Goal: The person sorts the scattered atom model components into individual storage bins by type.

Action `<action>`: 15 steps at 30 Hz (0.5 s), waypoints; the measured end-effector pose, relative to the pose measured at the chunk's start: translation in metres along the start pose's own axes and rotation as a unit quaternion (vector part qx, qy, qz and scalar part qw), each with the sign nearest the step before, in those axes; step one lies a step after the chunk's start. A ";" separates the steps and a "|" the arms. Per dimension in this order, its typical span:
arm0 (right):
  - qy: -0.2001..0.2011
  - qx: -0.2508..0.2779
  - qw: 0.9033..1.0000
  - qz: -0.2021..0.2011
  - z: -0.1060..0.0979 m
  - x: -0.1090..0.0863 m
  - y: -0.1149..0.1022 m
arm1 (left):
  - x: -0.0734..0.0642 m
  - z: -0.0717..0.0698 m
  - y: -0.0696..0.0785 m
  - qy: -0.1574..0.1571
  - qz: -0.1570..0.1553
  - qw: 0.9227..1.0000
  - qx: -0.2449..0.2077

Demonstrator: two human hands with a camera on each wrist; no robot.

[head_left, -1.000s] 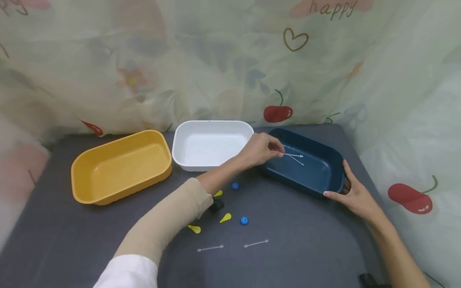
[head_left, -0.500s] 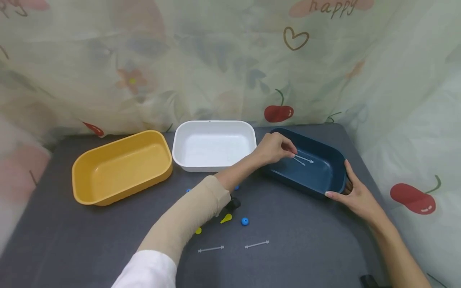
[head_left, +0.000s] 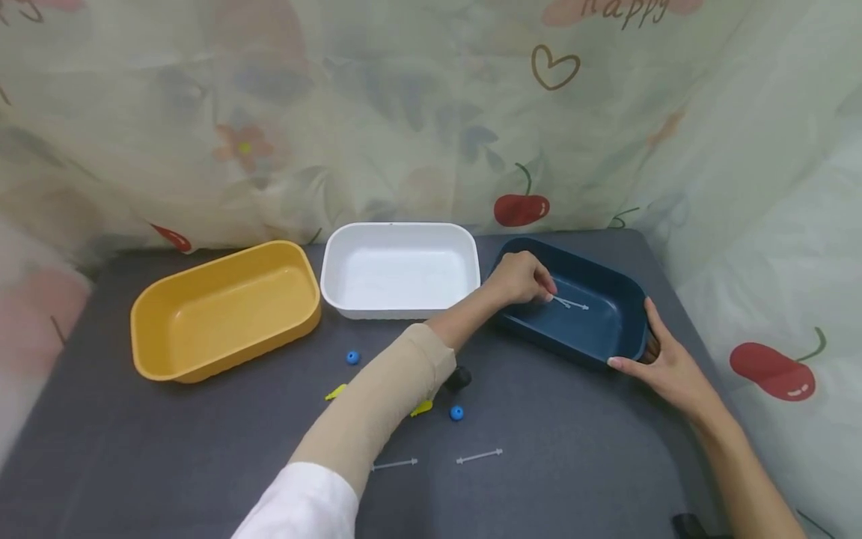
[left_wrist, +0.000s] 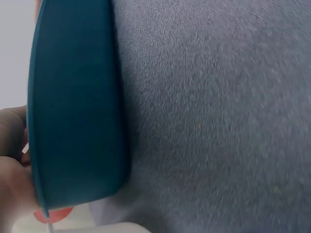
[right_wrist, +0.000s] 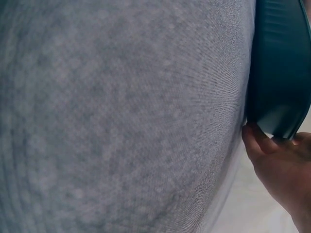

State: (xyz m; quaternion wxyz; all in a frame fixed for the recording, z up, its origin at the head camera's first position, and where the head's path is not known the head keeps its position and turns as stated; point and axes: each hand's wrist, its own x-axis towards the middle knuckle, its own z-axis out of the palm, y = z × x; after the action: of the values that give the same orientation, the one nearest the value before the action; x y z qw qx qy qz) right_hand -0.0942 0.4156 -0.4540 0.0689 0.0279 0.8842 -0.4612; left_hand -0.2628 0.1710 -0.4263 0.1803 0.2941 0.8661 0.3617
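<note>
Two thin pale rods (head_left: 574, 303) are pinched between the thumb and fingertips of the left hand (head_left: 521, 278), a narrow grip, with their free ends showing beyond it toward about four o'clock. They lie over the inside of the dark blue tray (head_left: 609, 337); whether they touch its floor cannot be told.

With the left hand as the centre of the clock and twelve at the far side, the right hand (head_left: 667, 367) is at four o'clock. It holds the near right end of the dark blue tray, thumb on the near rim and index finger along the end (the right wrist view shows fingers against its lower corner as well).

At nine o'clock stands the white tray (head_left: 400, 269), just beside the dark blue one, and farther out the same way the yellow tray (head_left: 225, 307).

On the grey cloth (head_left: 572, 449), a black object (head_left: 459, 378) and one blue bead (head_left: 456, 413) lie at seven, a second blue bead (head_left: 353, 358) at eight. Two yellow pieces (head_left: 422, 408), partly hidden by the beige sleeve (head_left: 384, 400), lie between seven and eight. Two more rods (head_left: 480, 456) lie apart toward six and seven.
</note>
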 end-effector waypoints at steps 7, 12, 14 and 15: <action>-0.001 -0.004 1.000 0.001 0.000 0.000 -0.001 | 0.004 0.007 -0.001 0.002 -0.036 0.999 0.009; -0.001 -0.006 1.000 0.002 -0.001 0.000 -0.001 | 0.004 0.009 -0.002 0.000 -0.040 0.999 -0.003; -0.001 -0.005 1.000 0.003 -0.001 -0.001 -0.001 | 0.004 0.010 -0.002 0.000 -0.039 0.999 -0.005; -0.001 -0.006 1.000 0.003 -0.001 -0.001 -0.001 | 0.004 0.010 -0.002 0.001 -0.038 0.999 -0.005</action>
State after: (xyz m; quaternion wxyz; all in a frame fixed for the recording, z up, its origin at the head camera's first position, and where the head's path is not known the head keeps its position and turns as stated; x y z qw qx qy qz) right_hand -0.0937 0.4157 -0.4527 0.0710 0.0294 0.8869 -0.4555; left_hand -0.2614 0.1779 -0.4354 0.1950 0.2597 0.8749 0.3593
